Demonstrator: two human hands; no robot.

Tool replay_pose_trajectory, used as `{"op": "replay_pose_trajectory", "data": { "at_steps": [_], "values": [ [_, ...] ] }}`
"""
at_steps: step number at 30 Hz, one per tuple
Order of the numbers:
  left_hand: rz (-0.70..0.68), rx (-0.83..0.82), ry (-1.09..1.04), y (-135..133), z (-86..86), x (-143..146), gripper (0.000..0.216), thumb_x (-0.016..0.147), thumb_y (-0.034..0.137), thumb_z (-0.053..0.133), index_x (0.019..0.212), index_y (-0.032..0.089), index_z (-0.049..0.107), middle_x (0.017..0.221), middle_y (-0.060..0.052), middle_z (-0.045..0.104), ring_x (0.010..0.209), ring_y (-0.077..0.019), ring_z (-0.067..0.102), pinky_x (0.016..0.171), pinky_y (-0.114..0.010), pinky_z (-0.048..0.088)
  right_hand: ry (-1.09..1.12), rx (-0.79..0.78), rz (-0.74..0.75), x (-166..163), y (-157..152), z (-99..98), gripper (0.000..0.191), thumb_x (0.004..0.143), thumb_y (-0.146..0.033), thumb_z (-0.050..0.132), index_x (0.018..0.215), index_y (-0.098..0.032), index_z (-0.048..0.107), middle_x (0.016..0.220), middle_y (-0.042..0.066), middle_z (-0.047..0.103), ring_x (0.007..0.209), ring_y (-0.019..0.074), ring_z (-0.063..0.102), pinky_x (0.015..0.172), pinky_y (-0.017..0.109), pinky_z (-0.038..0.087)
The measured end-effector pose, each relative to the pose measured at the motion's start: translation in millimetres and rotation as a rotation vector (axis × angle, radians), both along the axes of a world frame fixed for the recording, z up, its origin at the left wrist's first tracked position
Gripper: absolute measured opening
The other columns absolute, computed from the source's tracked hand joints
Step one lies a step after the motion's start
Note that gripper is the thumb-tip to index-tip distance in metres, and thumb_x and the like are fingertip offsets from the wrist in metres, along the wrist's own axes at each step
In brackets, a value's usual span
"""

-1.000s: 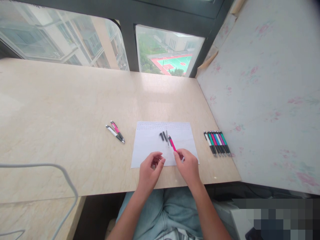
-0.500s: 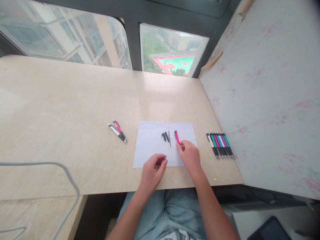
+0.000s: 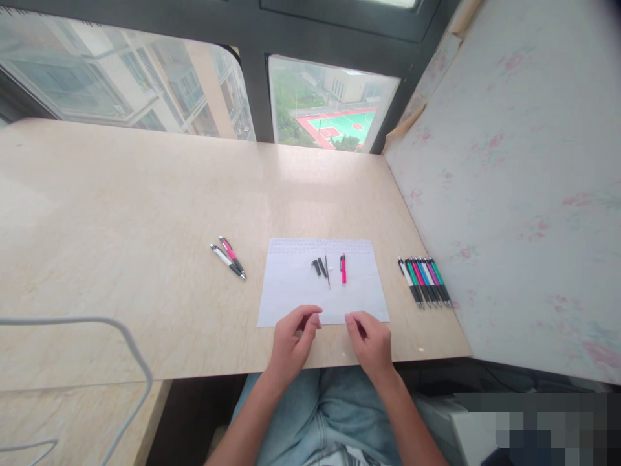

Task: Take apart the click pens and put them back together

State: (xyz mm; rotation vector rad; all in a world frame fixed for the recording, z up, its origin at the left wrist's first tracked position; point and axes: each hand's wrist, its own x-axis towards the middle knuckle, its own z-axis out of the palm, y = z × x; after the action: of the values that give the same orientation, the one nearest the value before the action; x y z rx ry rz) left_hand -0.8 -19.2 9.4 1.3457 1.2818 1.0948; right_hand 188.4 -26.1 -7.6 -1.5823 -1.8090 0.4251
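Note:
My left hand (image 3: 294,340) rests over the lower edge of a sheet of paper (image 3: 286,291). Its fingers are curled with thumb and index tips close together; whatever may be between them is too small to make out. My right hand (image 3: 372,343) is at the sheet's lower right, loosely bent, with a gap between thumb and fingers and nothing visible in it. Above it on the paper lies a pink pen barrel (image 3: 343,269) with a black clip end. Left of that are a thin ink refill (image 3: 327,273), a small whitish piece (image 3: 331,268) and short black pen parts (image 3: 317,268).
On the left of the table (image 3: 145,213) lie a white pen (image 3: 224,259) and a pink pen (image 3: 229,249), both with black grips. A row of several coloured pens (image 3: 424,281) lies near the papered wall (image 3: 514,213). A grey cable (image 3: 133,343) loops at the lower left.
My right hand has let go of the pink pen barrel and drawn back toward the table's front edge. The barrel now lies on the paper. My left hand has hardly moved.

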Motion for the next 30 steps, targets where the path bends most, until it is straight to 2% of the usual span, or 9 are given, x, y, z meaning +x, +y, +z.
{"op": "replay_pose_trajectory", "data": {
  "at_steps": [2,5,7,13,20,24,27,30],
  "values": [
    [-0.079,0.044,0.063,-2.8,3.3,-0.2,0.022,0.094,0.033,0.052,0.094,0.019,0.068,0.073,-0.003,0.068,0.065,-0.0158,0.06,0.064,-0.026,0.047,0.02,-0.029,0.057,-2.2,-4.8,-1.6,0.034,0.098,-0.031,0.046,0.07,-0.019,0.061,0.06,0.001,0.057,0.055,0.0142,0.052,0.059,0.026,0.038],
    [-0.189,0.097,0.147,-4.0,7.9,0.6,0.025,0.094,0.034,0.05,0.082,0.019,0.067,0.07,-0.003,0.065,0.064,-0.0156,0.057,0.063,-0.027,0.044,0.082,-0.088,0.034,-2.4,-2.4,0.7,0.038,0.098,-0.033,0.044,0.065,-0.019,0.058,0.056,-0.001,0.052,0.053,0.0131,0.049,0.056,0.025,0.036],
    [-0.214,0.103,0.176,-2.8,9.7,1.5,0.027,0.095,0.034,0.05,0.078,0.019,0.066,0.069,-0.003,0.063,0.062,-0.0154,0.055,0.062,-0.026,0.043,0.138,-0.124,0.015,-1.4,0.3,3.8,0.039,0.098,-0.034,0.042,0.065,-0.019,0.056,0.054,-0.003,0.048,0.051,0.0124,0.047,0.055,0.025,0.036],
    [-0.163,0.062,0.183,0.9,9.8,3.7,0.031,0.094,0.036,0.05,0.073,0.02,0.065,0.062,-0.001,0.062,0.057,-0.0148,0.054,0.058,-0.025,0.041,0.185,-0.129,0.025,-0.6,-0.4,5.9,0.038,0.1,-0.034,0.037,0.07,-0.02,0.055,0.056,-0.003,0.048,0.054,0.0132,0.049,0.057,0.025,0.037],
    [-0.141,0.053,0.189,-0.1,3.7,2.0,0.029,0.094,0.035,0.051,0.074,0.019,0.065,0.066,-0.002,0.063,0.06,-0.0149,0.055,0.058,-0.025,0.043,0.111,-0.052,0.035,-3.1,-0.4,-2.1,0.04,0.099,-0.035,0.039,0.065,-0.02,0.055,0.058,-0.001,0.051,0.055,0.0131,0.047,0.057,0.025,0.034],
    [-0.137,0.039,0.126,-1.3,-0.1,-0.1,0.024,0.092,0.036,0.054,0.084,0.018,0.068,0.071,-0.003,0.066,0.061,-0.0153,0.058,0.059,-0.026,0.046,0.029,-0.056,-0.121,-5.6,10.5,4.6,0.037,0.098,-0.036,0.042,0.07,-0.019,0.061,0.059,0.0,0.056,0.054,0.0137,0.05,0.057,0.025,0.033],
    [-0.107,0.017,0.062,-1.9,0.1,-0.6,0.023,0.089,0.038,0.059,0.092,0.017,0.069,0.075,-0.005,0.069,0.062,-0.0159,0.06,0.059,-0.026,0.048,-0.118,-0.083,-0.259,-10.1,30.5,14.2,0.025,0.094,-0.036,0.049,0.083,-0.02,0.064,0.065,0.002,0.063,0.06,0.0163,0.056,0.056,0.026,0.031],
    [-0.08,0.015,0.022,-1.6,2.4,-0.8,0.024,0.088,0.038,0.06,0.091,0.017,0.07,0.077,-0.007,0.07,0.065,-0.017,0.062,0.059,-0.027,0.05,-0.269,-0.096,-0.297,-17.3,53.5,22.1,0.02,0.091,-0.037,0.055,0.092,-0.019,0.063,0.076,0.006,0.067,0.067,0.0189,0.06,0.054,0.027,0.028]
  ]
}}
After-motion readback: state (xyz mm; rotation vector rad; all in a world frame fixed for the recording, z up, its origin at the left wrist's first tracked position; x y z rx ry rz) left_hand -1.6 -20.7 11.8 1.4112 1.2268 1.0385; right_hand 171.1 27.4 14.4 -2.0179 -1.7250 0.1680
